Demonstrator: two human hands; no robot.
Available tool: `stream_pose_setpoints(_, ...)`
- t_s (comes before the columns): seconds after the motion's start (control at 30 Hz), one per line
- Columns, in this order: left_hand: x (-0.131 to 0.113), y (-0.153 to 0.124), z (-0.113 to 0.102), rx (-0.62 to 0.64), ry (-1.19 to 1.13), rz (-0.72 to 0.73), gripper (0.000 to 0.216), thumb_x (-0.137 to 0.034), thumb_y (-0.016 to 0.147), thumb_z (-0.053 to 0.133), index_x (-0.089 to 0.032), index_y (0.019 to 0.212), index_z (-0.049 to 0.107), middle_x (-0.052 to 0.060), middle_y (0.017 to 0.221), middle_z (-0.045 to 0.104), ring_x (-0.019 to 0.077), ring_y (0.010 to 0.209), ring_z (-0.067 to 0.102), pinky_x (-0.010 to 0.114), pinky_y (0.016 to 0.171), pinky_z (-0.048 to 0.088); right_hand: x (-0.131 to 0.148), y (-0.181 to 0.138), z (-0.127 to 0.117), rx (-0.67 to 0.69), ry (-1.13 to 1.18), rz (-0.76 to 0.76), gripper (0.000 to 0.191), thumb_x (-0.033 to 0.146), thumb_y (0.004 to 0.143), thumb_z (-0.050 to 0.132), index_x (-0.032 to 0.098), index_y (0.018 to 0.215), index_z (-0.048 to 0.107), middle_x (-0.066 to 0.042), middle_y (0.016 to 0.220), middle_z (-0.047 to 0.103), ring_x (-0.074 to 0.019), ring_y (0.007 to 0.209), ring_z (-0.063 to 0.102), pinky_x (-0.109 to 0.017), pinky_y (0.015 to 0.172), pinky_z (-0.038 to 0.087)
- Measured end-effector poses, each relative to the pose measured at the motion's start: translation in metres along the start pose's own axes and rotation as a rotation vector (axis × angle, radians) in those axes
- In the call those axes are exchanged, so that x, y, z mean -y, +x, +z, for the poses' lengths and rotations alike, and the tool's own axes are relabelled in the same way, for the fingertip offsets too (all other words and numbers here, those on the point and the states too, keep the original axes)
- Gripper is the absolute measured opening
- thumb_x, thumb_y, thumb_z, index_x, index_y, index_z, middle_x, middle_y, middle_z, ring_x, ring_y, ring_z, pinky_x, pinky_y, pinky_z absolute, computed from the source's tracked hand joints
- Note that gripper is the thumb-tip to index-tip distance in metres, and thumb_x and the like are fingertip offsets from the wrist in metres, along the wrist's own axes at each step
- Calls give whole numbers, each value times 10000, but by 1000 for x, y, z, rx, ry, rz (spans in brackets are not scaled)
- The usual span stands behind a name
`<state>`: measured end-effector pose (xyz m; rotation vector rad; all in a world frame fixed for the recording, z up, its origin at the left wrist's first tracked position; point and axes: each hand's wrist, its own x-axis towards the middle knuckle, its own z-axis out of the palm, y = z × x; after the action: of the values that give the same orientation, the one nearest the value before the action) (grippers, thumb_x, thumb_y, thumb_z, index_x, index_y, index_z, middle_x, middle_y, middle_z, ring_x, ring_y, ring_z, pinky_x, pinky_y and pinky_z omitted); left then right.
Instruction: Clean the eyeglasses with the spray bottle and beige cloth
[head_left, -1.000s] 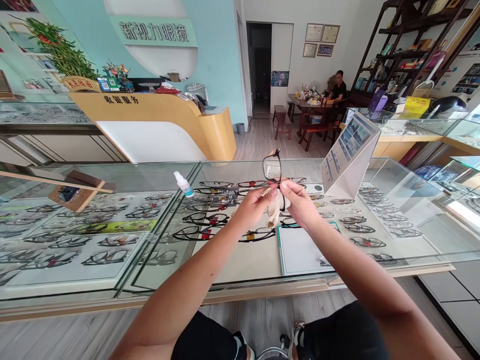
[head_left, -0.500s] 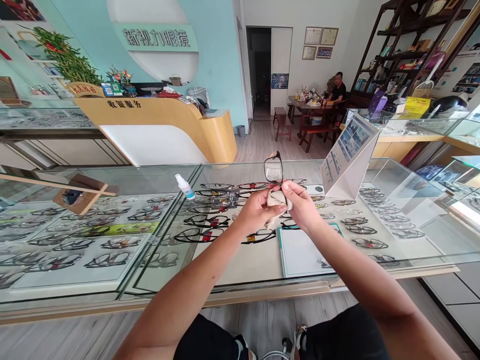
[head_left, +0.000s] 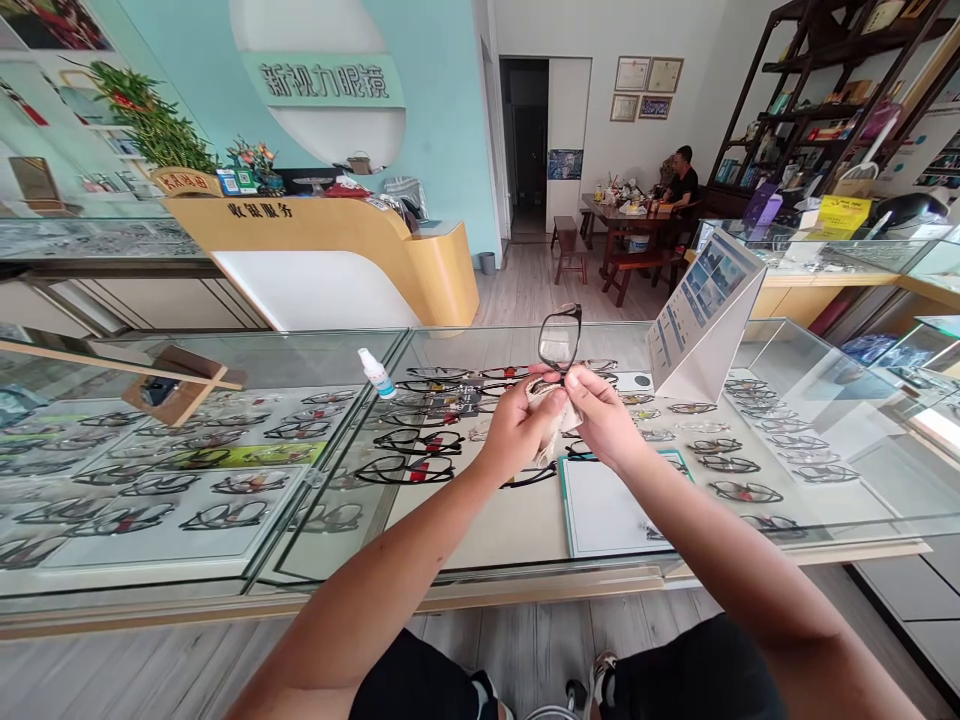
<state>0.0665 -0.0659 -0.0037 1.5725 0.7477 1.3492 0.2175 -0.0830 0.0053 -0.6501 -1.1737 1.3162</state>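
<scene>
Dark-framed eyeglasses point(head_left: 559, 338) stand on end above the glass counter, one lens pointing up and the other hidden by fingers and cloth. My right hand point(head_left: 604, 416) grips them near the middle of the frame, its thumb and fingers closed. A beige wiping cloth point(head_left: 553, 428) is bunched around the lower part of the glasses. My left hand point(head_left: 519, 424) is closed on this cloth, thumb pressed over it, right beside my right hand. A white spray bottle point(head_left: 377, 374) with a blue label stands on the counter to the left.
Under the glass counter point(head_left: 480, 560) lie rows of spectacle frames point(head_left: 409, 468) and a white, teal-edged tray point(head_left: 619, 515). A folded display card point(head_left: 705, 310) stands at right, a wooden stand point(head_left: 176, 385) at left. A person point(head_left: 682, 180) sits at a far table.
My left thumb has moved up over the cloth, which now hangs lower between my hands. The glasses have turned slightly. The whole view has shifted a little.
</scene>
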Motion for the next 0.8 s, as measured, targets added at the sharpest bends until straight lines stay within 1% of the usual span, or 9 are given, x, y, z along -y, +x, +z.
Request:
stream_pose_setpoints(0.1, 0, 4, -4, 1, 30, 22, 674, -909, 889, 766, -238, 947, 797, 87, 915, 793, 263, 955, 750, 373, 902, 611, 2, 1, -2, 17, -46, -19, 553, 830, 797, 927, 308, 831, 749, -72, 1075, 852, -319, 1175, 772, -423, 927, 629)
stream_pose_setpoints(0.17, -1, 7, -10, 66, 46, 4, 698, -933, 901, 727, -238, 933, 797, 75, 855, 762, 266, 946, 749, 371, 885, 613, 4, 1, -4, 17, -48, -22, 540, 819, 802, 930, 308, 828, 759, -74, 1071, 850, -322, 1177, 772, -423, 925, 627)
stream_pose_setpoints(0.27, -3, 11, -19, 215, 45, -44, 675, -894, 944, 716, -229, 1009, 815, 47, 785, 703, 258, 928, 739, 343, 822, 605, 6, 3, -9, 4, 17, -3, 517, 776, 786, 962, 297, 830, 771, -77, 1090, 856, -329, 1176, 781, -424, 907, 634)
stream_pose_setpoints(0.37, -3, 14, -26, 335, 30, -51, 600, -790, 953, 796, -217, 1129, 829, 71, 926, 760, 276, 1071, 751, 348, 923, 614, 5, 5, -14, -4, 80, 29, 511, 741, 772, 985, 282, 841, 771, -80, 1104, 866, -336, 1171, 791, -434, 911, 644)
stream_pose_setpoints(0.47, -1, 14, -27, 380, -1, -55, 613, -662, 862, 949, -206, 1247, 812, 96, 1163, 802, 285, 1166, 742, 360, 1012, 605, 4, 6, -15, -4, 86, 41, 522, 743, 772, 981, 276, 863, 765, -87, 1126, 872, -340, 1182, 791, -442, 920, 647)
stream_pose_setpoints(0.57, 5, 14, -23, 340, -43, -105, 719, -604, 780, 1026, -193, 1315, 777, 99, 1217, 797, 257, 1084, 741, 337, 944, 607, 3, 5, -14, -1, 77, 47, 524, 751, 766, 984, 287, 874, 765, -86, 1136, 869, -338, 1183, 787, -432, 905, 644)
stream_pose_setpoints(0.67, 12, 13, -19, 240, -32, -118, 733, -676, 741, 1028, -176, 1225, 799, 108, 1215, 800, 235, 1008, 733, 315, 870, 600, 2, 4, -13, 23, 17, 5, 486, 745, 810, 964, 298, 856, 779, -79, 1125, 860, -324, 1181, 776, -418, 922, 631)
stream_pose_setpoints(0.73, 14, 14, -18, 179, 1, -92, 738, -767, 748, 984, -172, 1155, 827, 122, 1256, 810, 250, 1043, 745, 331, 897, 606, 1, 3, -13, 35, -32, -34, 461, 733, 849, 944, 300, 841, 787, -71, 1094, 852, -313, 1156, 769, -407, 930, 621)
stream_pose_setpoints(0.8, 14, 14, -18, 143, 41, -54, 770, -868, 787, 895, -174, 1119, 851, 137, 1271, 831, 289, 1138, 761, 370, 983, 614, 0, 3, -14, 34, -61, -55, 458, 724, 869, 933, 295, 809, 780, -56, 1047, 845, -292, 1072, 765, -388, 894, 611)
